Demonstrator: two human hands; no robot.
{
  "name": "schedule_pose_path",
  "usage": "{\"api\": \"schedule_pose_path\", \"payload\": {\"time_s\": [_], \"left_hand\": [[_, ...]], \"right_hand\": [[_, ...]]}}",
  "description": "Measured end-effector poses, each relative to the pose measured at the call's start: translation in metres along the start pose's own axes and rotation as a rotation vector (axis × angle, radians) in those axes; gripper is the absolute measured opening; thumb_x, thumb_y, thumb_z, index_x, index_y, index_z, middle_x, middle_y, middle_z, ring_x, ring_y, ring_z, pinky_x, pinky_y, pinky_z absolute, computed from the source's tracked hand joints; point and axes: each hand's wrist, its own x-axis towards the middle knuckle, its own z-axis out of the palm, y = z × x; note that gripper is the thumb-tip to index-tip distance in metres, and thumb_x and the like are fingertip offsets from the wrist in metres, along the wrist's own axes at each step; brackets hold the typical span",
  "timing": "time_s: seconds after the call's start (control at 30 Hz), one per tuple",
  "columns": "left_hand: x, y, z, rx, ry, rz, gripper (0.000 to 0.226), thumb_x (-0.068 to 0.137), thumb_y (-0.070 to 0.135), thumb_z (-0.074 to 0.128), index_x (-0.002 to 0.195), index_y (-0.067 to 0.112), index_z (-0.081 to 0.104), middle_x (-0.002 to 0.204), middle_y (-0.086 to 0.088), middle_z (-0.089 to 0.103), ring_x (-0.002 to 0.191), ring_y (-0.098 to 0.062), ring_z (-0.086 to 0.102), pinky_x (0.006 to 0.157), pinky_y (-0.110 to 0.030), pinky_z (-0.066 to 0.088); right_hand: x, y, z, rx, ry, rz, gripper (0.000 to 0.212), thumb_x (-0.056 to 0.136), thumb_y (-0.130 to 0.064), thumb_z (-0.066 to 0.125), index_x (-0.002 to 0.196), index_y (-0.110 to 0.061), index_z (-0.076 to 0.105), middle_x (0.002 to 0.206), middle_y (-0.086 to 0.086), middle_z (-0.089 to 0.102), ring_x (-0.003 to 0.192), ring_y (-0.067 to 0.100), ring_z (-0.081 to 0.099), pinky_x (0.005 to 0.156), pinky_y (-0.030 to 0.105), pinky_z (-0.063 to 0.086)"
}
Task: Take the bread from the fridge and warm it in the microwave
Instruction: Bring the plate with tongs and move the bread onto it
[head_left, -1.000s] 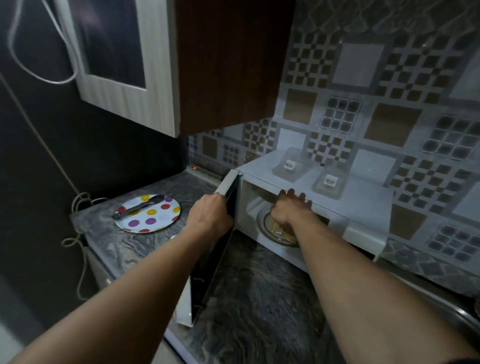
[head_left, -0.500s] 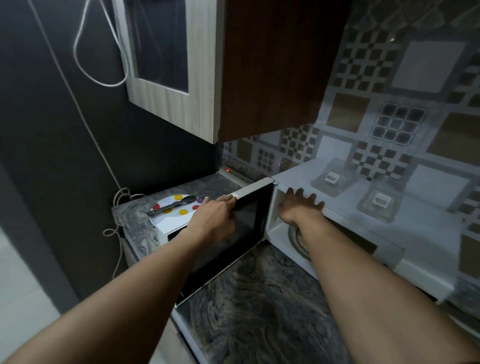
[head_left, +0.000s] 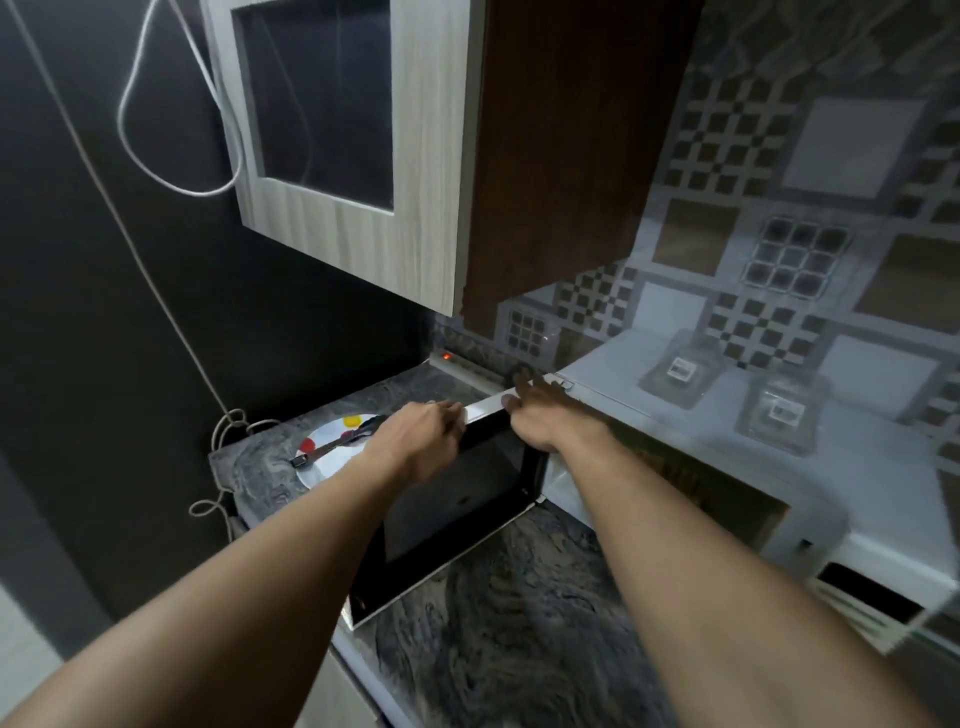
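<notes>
Inspection from the head view: the bread cannot be seen anywhere. The spotted plate (head_left: 324, 457) at the left end of the bench (head_left: 519, 623) carries only a dark-handled utensil (head_left: 332, 447), so I judge the bread to be in the cavity of the microwave (head_left: 649, 415), though I cannot confirm it. The microwave stands on the bench against the tiled wall with its door (head_left: 452, 499) swung out to the left. The left hand (head_left: 421, 441) grips the door's top edge, fingers (head_left: 452, 415) curled over it. The right hand (head_left: 545, 421) lies at the corner where the door meets the case, fingers stretched straight and grasping nothing. Handling, as a judgement: the door is stiff and light on its hinge, with a dark pane that should not be knocked. The top edge or the free side is the sound place to hold it, and the latch will likely want a firm final press. The bread should be soft, light and easily crushed, best lifted from beneath or by whatever carries it. Two clear containers (head_left: 680, 371) stand on the microwave's top and may rattle if the door is slammed. Defects of view: the right forearm and blur mask most of the cavity, and only a brownish patch shows. The control panel (head_left: 857, 597) is smeared and partly cut off at the right edge, and the door's handle cannot be made out.
</notes>
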Motion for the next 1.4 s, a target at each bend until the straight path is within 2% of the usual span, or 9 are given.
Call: {"api": "schedule_pose_path", "payload": {"time_s": [0.1, 0.23, 0.37, 0.53, 0.67, 0.9, 0.97, 1.23, 1.4], "left_hand": [[0.01, -0.017, -0.004, -0.088, -0.056, 0.003, 0.023, 0.099, 0.031, 0.036, 0.083, 0.023, 0.049, 0.106, -0.008, 0.066, 0.103, -0.034, 0.061, 0.081, -0.038, 0.045], [0.022, -0.044, -0.009, -0.094, -0.21, 0.085, 0.04, 0.103, 0.035, 0.03, 0.13, 0.015, 0.053, 0.139, -0.015, 0.054, 0.13, -0.035, 0.048, 0.106, -0.046, 0.038], [0.03, -0.069, -0.014, -0.09, -0.267, 0.15, 0.044, 0.104, 0.036, 0.028, 0.139, 0.021, 0.051, 0.147, -0.01, 0.048, 0.134, -0.033, 0.045, 0.11, -0.041, 0.036], [0.05, -0.113, -0.023, -0.038, -0.255, 0.196, 0.062, 0.094, 0.052, 0.023, 0.134, 0.015, 0.054, 0.136, -0.019, 0.057, 0.122, -0.04, 0.054, 0.101, -0.046, 0.044], [0.067, -0.158, -0.027, -0.053, -0.247, 0.176, 0.062, 0.09, 0.056, 0.022, 0.137, 0.026, 0.048, 0.128, -0.017, 0.063, 0.117, -0.038, 0.058, 0.101, -0.052, 0.044], [0.092, -0.215, -0.027, -0.062, -0.234, 0.112, 0.051, 0.101, 0.047, 0.031, 0.147, 0.028, 0.039, 0.129, -0.011, 0.062, 0.113, -0.028, 0.06, 0.098, -0.04, 0.049], [0.101, -0.236, -0.038, -0.046, -0.203, 0.108, 0.048, 0.102, 0.045, 0.032, 0.145, 0.027, 0.04, 0.13, -0.012, 0.06, 0.114, -0.029, 0.058, 0.099, -0.043, 0.047], [0.134, -0.284, -0.032, -0.026, -0.263, 0.133, 0.058, 0.103, 0.047, 0.028, 0.156, 0.029, 0.014, 0.161, -0.005, 0.022, 0.147, -0.029, 0.02, 0.116, -0.056, 0.025], [0.16, -0.315, -0.006, -0.03, -0.299, 0.21, 0.059, 0.102, 0.049, 0.026, 0.157, 0.029, 0.014, 0.161, -0.011, 0.02, 0.147, -0.03, 0.022, 0.118, -0.041, 0.025]], "right_hand": [[0.004, -0.017, 0.005, 0.0, -0.033, 0.04, 0.049, 0.1, -0.027, 0.028, 0.148, -0.02, 0.038, 0.158, 0.013, 0.028, 0.142, 0.035, 0.029, 0.114, 0.053, 0.03], [0.002, -0.041, 0.006, -0.021, 0.037, 0.115, 0.046, 0.104, -0.032, 0.029, 0.145, -0.016, 0.044, 0.155, 0.012, 0.038, 0.139, 0.033, 0.038, 0.112, 0.045, 0.033], [0.001, -0.063, 0.006, -0.049, 0.066, 0.222, 0.046, 0.104, -0.025, 0.031, 0.145, -0.01, 0.045, 0.151, 0.016, 0.043, 0.133, 0.032, 0.046, 0.108, 0.038, 0.04], [0.007, -0.098, 0.009, -0.066, 0.101, 0.328, 0.053, 0.102, -0.041, 0.034, 0.143, -0.01, 0.049, 0.147, 0.016, 0.048, 0.128, 0.033, 0.05, 0.106, 0.039, 0.042], [0.02, -0.134, 0.007, -0.056, 0.091, 0.337, 0.043, 0.103, -0.041, 0.041, 0.124, -0.01, 0.062, 0.127, 0.014, 0.062, 0.109, 0.031, 0.06, 0.087, 0.033, 0.048], [0.061, -0.172, 0.014, -0.008, 0.07, 0.346, 0.046, 0.104, -0.037, 0.041, 0.138, -0.008, 0.054, 0.139, 0.015, 0.054, 0.123, 0.032, 0.054, 0.099, 0.036, 0.044], [0.079, -0.185, 0.022, 0.019, 0.081, 0.353, 0.046, 0.103, -0.039, 0.043, 0.137, -0.009, 0.054, 0.138, 0.014, 0.056, 0.122, 0.032, 0.055, 0.099, 0.037, 0.046], [0.122, -0.224, 0.054, 0.018, 0.079, 0.474, 0.039, 0.102, -0.038, 0.047, 0.127, -0.012, 0.06, 0.121, 0.011, 0.062, 0.105, 0.028, 0.06, 0.082, 0.036, 0.046], [0.144, -0.234, 0.087, 0.044, 0.049, 0.55, 0.048, 0.101, -0.04, 0.045, 0.139, -0.013, 0.049, 0.143, 0.015, 0.048, 0.129, 0.036, 0.047, 0.104, 0.048, 0.04]]}}
